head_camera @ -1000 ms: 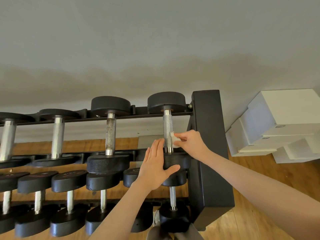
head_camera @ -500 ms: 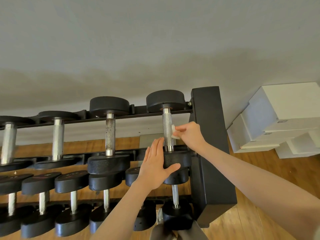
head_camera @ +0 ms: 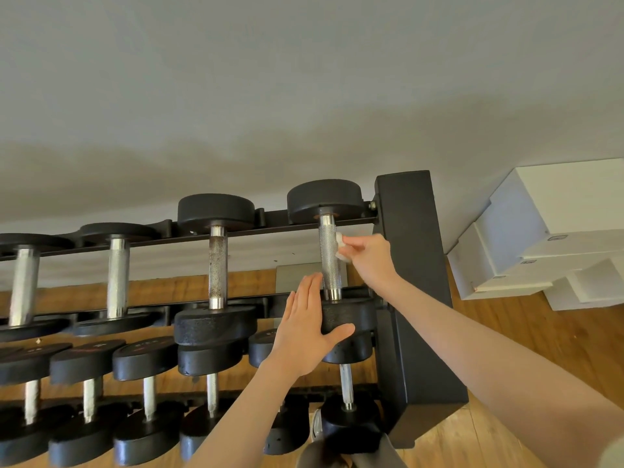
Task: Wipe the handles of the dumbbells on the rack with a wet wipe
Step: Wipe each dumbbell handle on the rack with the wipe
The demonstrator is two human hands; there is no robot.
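Wooden floor, grey wall, black rack, white boxes

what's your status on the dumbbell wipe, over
Right hand pinches wet wipe against upper handle. Left hand flat on near weight head. Nothing in the way.

I see a knurled, bright metal handle on the rightmost top dumbbell; its neighbour's handle looks duller and speckled. The weight heads are matt black, slightly grainy. The wipe looks soft, white. The floor is glossy wood.
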